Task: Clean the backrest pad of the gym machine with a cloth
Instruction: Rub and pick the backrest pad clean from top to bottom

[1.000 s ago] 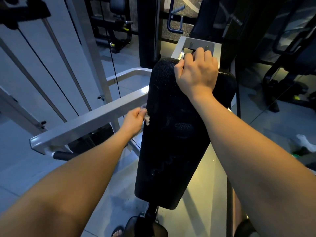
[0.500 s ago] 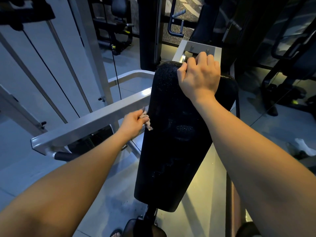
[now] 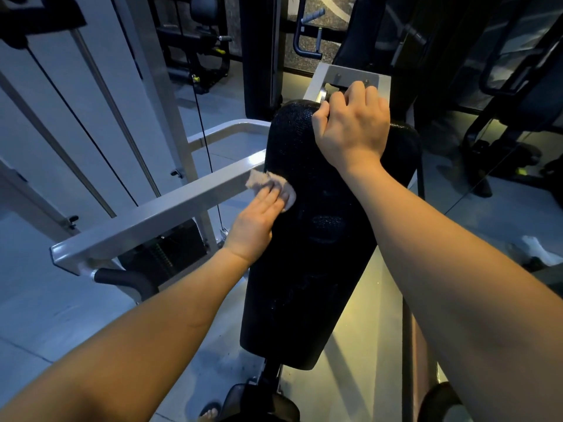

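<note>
The left grip (image 3: pixel 256 222) presses a pale cloth (image 3: pixel 262 180) flat against the left edge of the black backrest pad (image 3: pixel 316 269), fingers straight; the right grip (image 3: pixel 353 129) curls over the pad's top edge; a grey frame bar (image 3: pixel 152 216) passes just beside the cloth.

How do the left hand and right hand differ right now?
The left hand lies flat, fingers pressing a cloth on the backrest pad; the right hand holds no cloth, fingers curled over the pad's top edge. The left hand sits at the pad's left side, lower down; the right hand is at the top. Both are on the pad.
</note>
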A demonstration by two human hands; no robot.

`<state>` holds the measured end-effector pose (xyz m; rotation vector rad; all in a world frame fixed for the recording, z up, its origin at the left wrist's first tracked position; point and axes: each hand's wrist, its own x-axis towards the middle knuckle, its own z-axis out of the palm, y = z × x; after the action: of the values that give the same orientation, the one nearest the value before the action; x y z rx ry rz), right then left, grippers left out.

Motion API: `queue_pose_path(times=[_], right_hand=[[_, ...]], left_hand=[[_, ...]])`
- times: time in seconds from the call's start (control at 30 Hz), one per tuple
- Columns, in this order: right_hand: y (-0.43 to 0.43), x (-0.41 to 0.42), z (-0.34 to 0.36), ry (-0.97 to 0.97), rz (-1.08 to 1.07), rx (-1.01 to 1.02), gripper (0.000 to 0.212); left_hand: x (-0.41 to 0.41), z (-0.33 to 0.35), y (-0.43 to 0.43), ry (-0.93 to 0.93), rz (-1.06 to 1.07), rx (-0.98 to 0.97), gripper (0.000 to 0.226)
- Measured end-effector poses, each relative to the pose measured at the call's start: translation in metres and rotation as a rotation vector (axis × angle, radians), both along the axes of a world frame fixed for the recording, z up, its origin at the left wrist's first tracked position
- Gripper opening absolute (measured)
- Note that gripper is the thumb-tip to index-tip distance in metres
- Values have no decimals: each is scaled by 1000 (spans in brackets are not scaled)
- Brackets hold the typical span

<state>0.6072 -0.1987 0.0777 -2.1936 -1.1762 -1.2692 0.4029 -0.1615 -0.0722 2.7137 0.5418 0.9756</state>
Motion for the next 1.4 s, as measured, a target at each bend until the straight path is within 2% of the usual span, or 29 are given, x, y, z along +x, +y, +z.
queue_pose_path(times=[0.17,0.23,0.33,0.47,0.67,0.87,0.93,1.03,1.1,1.27,1.33,1.4], right_hand=[[-2,-2,2,14,-9,-30,46],[-2,-2,2,22,-5,-42,47],[-2,-2,2,31,1,-37,47],[-3,-4,4,47,-27,-66,47],[-10,-9,13,114,-35,-196,50],[-29,-7,12,158,26,-241,49],[-39,-6,-3,179,8,-220,52],[-43,-8,-18,186,36,-211,56],[-42,-7,-18,205,41,-206,56],[-50,-6,-13,227,102,-243,60],[-59,-4,-11,236,112,-228,61],[-69,2,-13,255,81,-188,60]], left_hand=[[-8,13,12,16,-56,-18,34],[-8,22,19,85,-75,21,37],[-17,15,14,230,-92,88,55],[-17,7,6,296,-17,19,60],[1,22,-3,95,44,21,48],[-1,35,-7,92,88,-61,77],[2,39,-10,93,113,-51,68],[8,38,-9,59,125,8,41],[7,34,-9,52,97,5,34],[-6,31,-20,73,16,-23,31],[-1,53,-21,-21,60,-77,37],[17,89,-16,-165,81,-126,34]])
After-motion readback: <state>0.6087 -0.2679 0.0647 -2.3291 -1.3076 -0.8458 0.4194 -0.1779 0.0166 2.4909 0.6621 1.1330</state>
